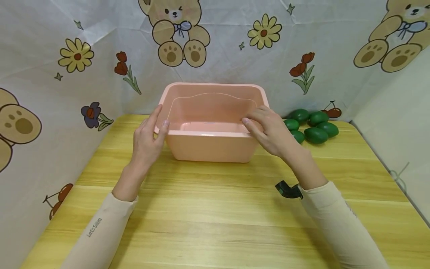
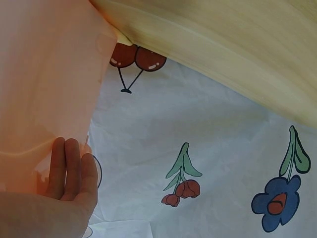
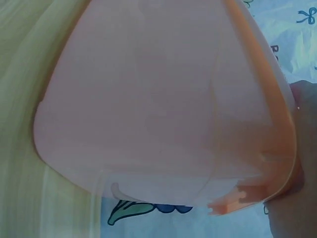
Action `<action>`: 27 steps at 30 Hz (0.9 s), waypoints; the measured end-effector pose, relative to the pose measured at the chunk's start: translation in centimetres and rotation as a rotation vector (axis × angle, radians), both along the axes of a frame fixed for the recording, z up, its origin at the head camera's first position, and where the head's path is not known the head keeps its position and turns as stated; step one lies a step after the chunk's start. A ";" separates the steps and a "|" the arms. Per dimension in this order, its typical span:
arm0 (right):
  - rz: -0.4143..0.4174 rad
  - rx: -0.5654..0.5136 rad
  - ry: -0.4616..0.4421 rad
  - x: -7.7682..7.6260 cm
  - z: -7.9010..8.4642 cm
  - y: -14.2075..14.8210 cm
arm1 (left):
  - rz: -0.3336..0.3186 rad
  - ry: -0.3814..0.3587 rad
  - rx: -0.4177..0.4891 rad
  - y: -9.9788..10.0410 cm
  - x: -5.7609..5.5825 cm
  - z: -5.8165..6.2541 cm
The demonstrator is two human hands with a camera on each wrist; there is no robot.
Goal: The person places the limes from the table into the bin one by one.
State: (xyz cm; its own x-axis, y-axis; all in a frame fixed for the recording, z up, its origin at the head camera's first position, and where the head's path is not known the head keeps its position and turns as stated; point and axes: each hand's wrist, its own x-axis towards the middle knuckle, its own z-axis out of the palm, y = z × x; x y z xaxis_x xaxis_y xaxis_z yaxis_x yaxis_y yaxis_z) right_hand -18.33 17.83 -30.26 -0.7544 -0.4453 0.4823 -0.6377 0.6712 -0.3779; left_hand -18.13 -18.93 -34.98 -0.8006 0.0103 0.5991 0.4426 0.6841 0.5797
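Pink bin (image 1: pixel 211 147) sits at counter's (image 1: pixel 201 209) far side, mouth up, long axis left-right, far rim near printed backdrop (image 1: pixel 228 73). Left grip (image 1: pixel 146 139): thumb and fingers apart, touching left end. Right grip (image 1: pixel 271 130): over right rim, can't tell if clamped. Green ovals (image 1: pixel 316 135) crowd right; most room's on near side.

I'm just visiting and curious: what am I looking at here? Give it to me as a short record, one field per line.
Main object: pink bin, open at the top
Left hand: fingers touching the bin's left end
Right hand: over the bin's right end; exact hold unclear
Right of the bin: several dark green oval objects
Surface: wood-grained table
Backdrop: patterned white cloth
Right wrist: black device at the sleeve
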 end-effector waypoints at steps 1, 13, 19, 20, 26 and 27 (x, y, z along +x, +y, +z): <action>0.004 -0.039 0.032 0.1 -0.2 0.2 | 0.000 0.001 0.001 0.0 0.0 0.0; -0.224 -0.268 0.212 -0.1 -2.0 5.1 | 0.000 0.008 0.010 -0.1 0.0 0.0; -0.331 -0.216 0.101 -0.6 -3.8 8.3 | 0.001 0.004 0.011 -0.1 0.1 0.0; -0.349 -0.208 0.082 -0.6 -4.1 8.8 | 0.000 0.004 0.010 -0.1 0.1 0.0; -0.444 -0.196 0.008 -0.5 -5.2 12.0 | -0.006 0.011 0.008 0.0 -0.1 -0.1; -0.462 -0.199 0.000 -0.6 -5.4 12.6 | -0.006 0.012 0.007 0.1 -0.1 -0.1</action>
State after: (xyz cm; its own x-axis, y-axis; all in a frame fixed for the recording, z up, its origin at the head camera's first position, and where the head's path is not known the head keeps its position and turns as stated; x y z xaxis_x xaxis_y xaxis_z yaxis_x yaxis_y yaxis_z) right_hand -18.89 30.46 -35.63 -0.8510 0.0356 0.5240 -0.2910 0.7986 -0.5269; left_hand -18.21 -18.88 -35.07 -0.7933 0.0106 0.6087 0.4535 0.6774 0.5792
